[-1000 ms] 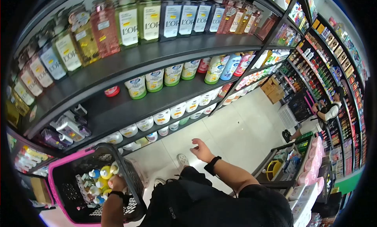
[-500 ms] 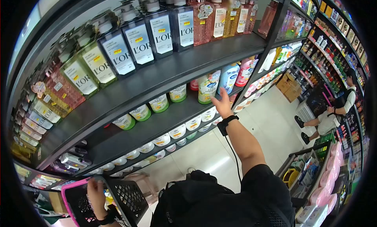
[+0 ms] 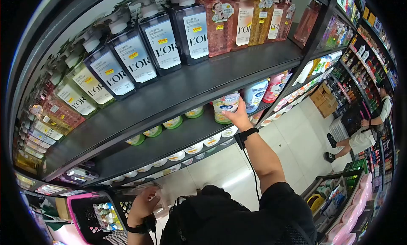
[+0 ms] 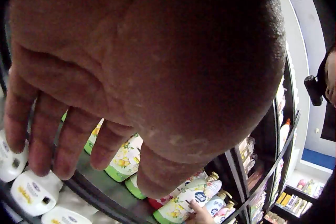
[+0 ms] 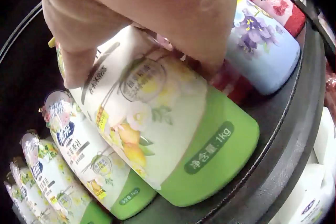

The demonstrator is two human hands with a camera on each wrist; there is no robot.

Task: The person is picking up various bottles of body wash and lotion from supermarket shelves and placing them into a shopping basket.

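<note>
My right hand (image 3: pixel 238 116) grips a white bottle with a green base (image 3: pixel 224 106) on the middle shelf. In the right wrist view the fingers wrap round the upper part of this bottle (image 5: pixel 152 113), printed with yellow fruit, and its base is near the shelf edge. A blue bottle (image 3: pixel 255 94) stands beside it. My left hand (image 3: pixel 144 204) is held in the air beside the basket (image 3: pixel 80 215), holding nothing; in the left wrist view its palm (image 4: pixel 115 66) faces the camera with the fingers extended.
Pump bottles (image 3: pixel 164 45) line the upper shelf (image 3: pixel 178 79). White bottles (image 3: pixel 194 148) stand on the shelf below. Several bottles (image 3: pixel 111 215) lie in the basket. Another person (image 3: pixel 360 137) stands at the right, beyond a cart (image 3: pixel 335 194) and a cardboard box (image 3: pixel 324 101).
My right hand has reached up to the shelf and taken hold of the green-based bottle. My left hand has come out of the basket and moved right.
</note>
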